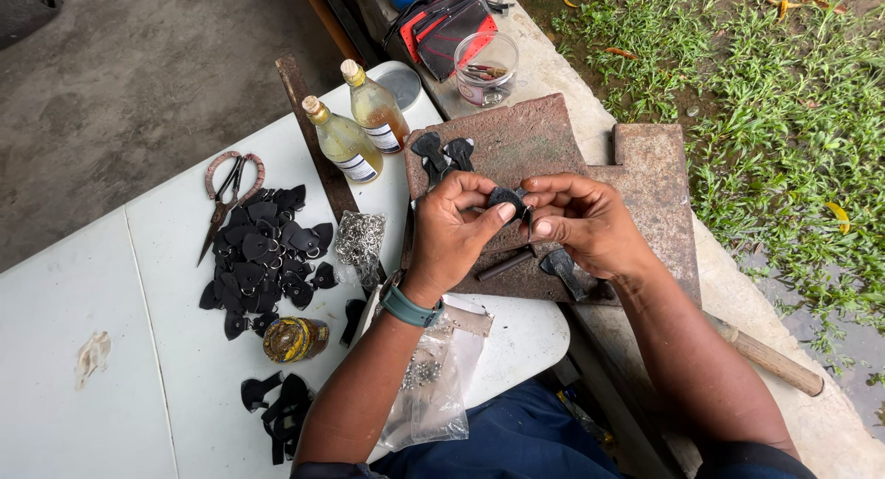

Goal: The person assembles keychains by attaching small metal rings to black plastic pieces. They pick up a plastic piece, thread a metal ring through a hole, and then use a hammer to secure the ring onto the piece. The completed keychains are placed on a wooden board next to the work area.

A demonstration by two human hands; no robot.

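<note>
My left hand (454, 228) and my right hand (579, 219) meet over a rusty metal plate (535, 142), both pinching one small black leather piece (505, 198) between the fingertips. Two more black leather pieces (442, 153) lie on the plate just beyond my hands. Under my hands on the plate rest a dark metal punch (504, 264) and a hammer head (563, 266), whose wooden handle (765, 357) runs off to the right. A teal watch sits on my left wrist.
On the white table (92, 285) lie a pile of black leather pieces with rings (263, 258), scissors (226, 198), two glass bottles (355, 129), a bag of metal rings (359, 239), a small jar (295, 339) and a clear plastic bag (433, 378). A plastic cup (486, 69) and pouch (442, 27) stand behind; grass is at right.
</note>
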